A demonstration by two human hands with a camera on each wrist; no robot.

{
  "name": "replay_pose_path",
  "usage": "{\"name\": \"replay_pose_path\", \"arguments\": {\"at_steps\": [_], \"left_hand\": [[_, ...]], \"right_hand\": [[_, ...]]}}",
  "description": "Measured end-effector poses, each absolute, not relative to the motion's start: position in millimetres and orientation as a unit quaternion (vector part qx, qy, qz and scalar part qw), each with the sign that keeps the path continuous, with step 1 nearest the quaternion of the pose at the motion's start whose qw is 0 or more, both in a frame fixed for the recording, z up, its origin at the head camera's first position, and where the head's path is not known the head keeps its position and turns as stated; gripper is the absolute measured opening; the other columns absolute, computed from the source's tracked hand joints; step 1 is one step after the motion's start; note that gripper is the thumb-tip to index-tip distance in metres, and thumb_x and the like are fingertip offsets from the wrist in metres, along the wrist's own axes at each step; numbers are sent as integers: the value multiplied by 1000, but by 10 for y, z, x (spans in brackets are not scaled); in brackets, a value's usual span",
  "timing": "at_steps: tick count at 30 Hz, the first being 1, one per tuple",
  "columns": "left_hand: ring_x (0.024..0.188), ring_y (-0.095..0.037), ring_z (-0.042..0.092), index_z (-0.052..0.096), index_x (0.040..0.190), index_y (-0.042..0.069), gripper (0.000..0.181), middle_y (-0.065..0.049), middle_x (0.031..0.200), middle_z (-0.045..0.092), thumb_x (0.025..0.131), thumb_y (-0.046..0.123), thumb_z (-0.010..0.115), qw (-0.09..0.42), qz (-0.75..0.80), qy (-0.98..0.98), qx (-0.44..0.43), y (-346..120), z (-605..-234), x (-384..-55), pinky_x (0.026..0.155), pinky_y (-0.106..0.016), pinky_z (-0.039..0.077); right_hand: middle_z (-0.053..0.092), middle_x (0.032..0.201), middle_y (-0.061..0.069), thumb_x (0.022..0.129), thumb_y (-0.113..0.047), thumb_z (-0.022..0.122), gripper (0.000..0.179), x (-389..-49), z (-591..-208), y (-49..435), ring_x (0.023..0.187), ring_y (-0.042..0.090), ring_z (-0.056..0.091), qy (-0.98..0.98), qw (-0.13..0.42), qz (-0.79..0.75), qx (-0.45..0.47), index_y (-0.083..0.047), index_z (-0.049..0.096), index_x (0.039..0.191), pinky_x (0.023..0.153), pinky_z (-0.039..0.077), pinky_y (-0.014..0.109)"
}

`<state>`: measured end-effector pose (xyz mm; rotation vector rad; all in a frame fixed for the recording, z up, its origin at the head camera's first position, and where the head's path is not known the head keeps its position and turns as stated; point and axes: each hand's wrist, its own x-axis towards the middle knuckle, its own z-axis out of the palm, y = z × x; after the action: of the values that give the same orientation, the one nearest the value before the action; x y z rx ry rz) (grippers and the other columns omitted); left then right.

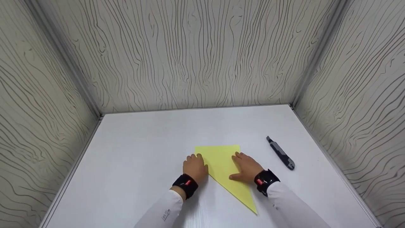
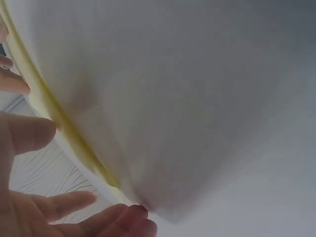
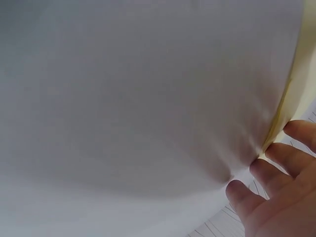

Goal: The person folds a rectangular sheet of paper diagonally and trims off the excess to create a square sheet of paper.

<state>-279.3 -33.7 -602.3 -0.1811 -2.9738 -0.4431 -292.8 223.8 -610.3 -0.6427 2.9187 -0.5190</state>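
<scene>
A yellow sheet of paper (image 1: pixel 219 158), with a slanting lower left edge running to a sharp point toward the person, lies flat on the table. At its left edge, my left hand (image 1: pixel 195 167) touches the paper with thumb and fingertips, the fingers slightly bent. My right hand (image 1: pixel 248 167) rests on the paper's right side, fingers and thumb spread. In the left wrist view the paper's edge (image 2: pixel 74 131) runs past the thumb. Seen from the right wrist, nearly straight fingers (image 3: pixel 271 175) meet the paper's edge.
To the right of the right hand lies a grey and black utility knife (image 1: pixel 281 154), its tip pointing away from the person. The white table (image 1: pixel 142 136) is enclosed by wood-grain patterned panels (image 1: pixel 196 53) at the back and both sides.
</scene>
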Motion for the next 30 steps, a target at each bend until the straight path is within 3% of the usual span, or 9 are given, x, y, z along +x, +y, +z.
{"name": "replay_pose_path", "arguments": {"at_steps": [7,14,21,25,30], "left_hand": [[98,-42,67,70,119,-4,38,-22,103,71,98,27,76,50,-167,-983,-60,-336,-5910,-2774,86,-56,57],[100,-40,67,67,125,-6,50,-21,106,72,95,33,79,71,-165,-982,-56,-345,-6021,-2787,85,-55,57],[103,-42,69,60,136,-11,70,-25,111,71,94,40,82,81,-182,-979,-49,-358,-6021,-2785,89,-56,58],[108,-45,69,56,142,-14,75,-29,118,71,95,38,81,77,-209,-974,-44,-372,-6002,-2799,92,-57,58],[116,-49,68,46,149,-18,77,-34,130,65,96,25,79,52,-329,-943,-21,-418,-5964,-2847,100,-59,57]], "right_hand": [[47,162,36,87,-45,88,91,-2918,-6098,2250,153,55,42,960,53,-175,-210,9,53,152,127,35,64],[59,152,32,87,-38,90,78,-2884,-6086,2202,146,52,51,956,41,-201,-209,7,62,144,124,39,62],[77,118,16,84,-19,89,44,-2830,-6018,2096,113,37,71,954,-3,-251,-165,-2,74,121,104,54,57],[79,105,9,86,-13,86,28,-2835,-5982,2071,94,26,70,950,-20,-275,-150,-6,77,112,90,57,49],[77,101,5,90,-6,84,19,-2854,-5949,2088,86,16,64,924,-4,-360,-128,-8,78,107,81,55,36]]}}
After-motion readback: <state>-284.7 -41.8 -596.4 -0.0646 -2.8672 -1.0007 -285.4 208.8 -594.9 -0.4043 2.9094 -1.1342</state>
